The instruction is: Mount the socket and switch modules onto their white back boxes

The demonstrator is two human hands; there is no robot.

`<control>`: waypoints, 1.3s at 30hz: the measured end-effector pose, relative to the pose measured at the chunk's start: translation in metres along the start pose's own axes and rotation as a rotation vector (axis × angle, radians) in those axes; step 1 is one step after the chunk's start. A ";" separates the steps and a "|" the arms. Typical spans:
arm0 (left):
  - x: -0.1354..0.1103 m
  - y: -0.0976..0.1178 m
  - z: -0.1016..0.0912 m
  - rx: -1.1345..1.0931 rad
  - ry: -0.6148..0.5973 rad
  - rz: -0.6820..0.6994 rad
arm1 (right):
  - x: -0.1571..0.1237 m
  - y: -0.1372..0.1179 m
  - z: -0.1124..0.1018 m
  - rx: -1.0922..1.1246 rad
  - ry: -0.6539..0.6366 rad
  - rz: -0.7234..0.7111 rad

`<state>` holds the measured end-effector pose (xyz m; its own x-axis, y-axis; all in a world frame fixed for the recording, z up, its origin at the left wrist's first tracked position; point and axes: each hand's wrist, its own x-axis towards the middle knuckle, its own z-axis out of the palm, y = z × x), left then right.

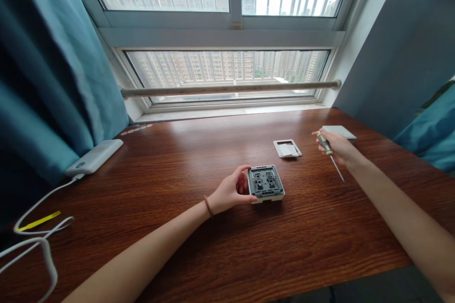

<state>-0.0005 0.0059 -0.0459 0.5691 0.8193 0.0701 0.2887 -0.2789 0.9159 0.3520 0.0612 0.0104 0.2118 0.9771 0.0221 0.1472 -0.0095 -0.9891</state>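
My left hand point(232, 190) grips the left side of a square wall switch point(266, 182), thumb on its near edge and fingers at the far corner. The switch lies on the table with its dark grey inner face up, inside a white housing. Off to the right, my right hand point(336, 146) is closed round the handle of a screwdriver point(324, 144), whose thin metal shaft points down and toward me. Between the hands, farther back, lies a white square frame point(287, 148) with a pale piece in its opening. Behind my right hand is a flat white plate point(340, 131), partly covered by it.
The brown wooden table point(170, 170) reaches to the window. At the left, a white power bank point(94, 157) with a white cable point(46, 199) rests beside the blue curtain point(71, 57). A yellow strip point(39, 221) lies by the cable. A rail point(231, 89) crosses the window.
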 end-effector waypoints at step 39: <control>-0.003 0.009 0.003 0.184 0.015 -0.002 | 0.010 0.067 -0.019 -1.322 0.035 -0.047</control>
<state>0.0024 -0.0006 -0.0388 0.5568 0.8273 0.0753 0.4267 -0.3625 0.8286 0.3826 0.0663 -0.0528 0.2024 0.9763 0.0760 0.9757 -0.1943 -0.1016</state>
